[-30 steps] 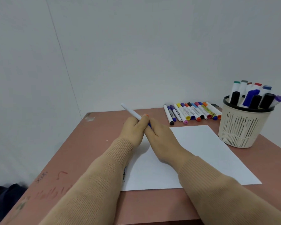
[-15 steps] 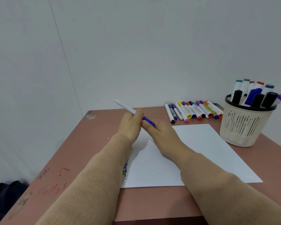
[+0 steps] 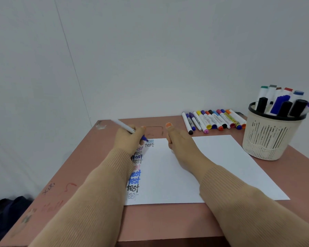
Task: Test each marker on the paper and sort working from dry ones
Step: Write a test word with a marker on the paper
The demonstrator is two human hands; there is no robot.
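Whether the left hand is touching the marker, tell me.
Touching: the head view shows the left hand gripping the marker, its tip by the paper.

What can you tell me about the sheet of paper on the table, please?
The white paper lies flat on the pinkish table. Handwritten test words in black, blue and fainter inks run down its left edge. The right hand rests on it; the left hand holds a marker tip over its far-left corner.
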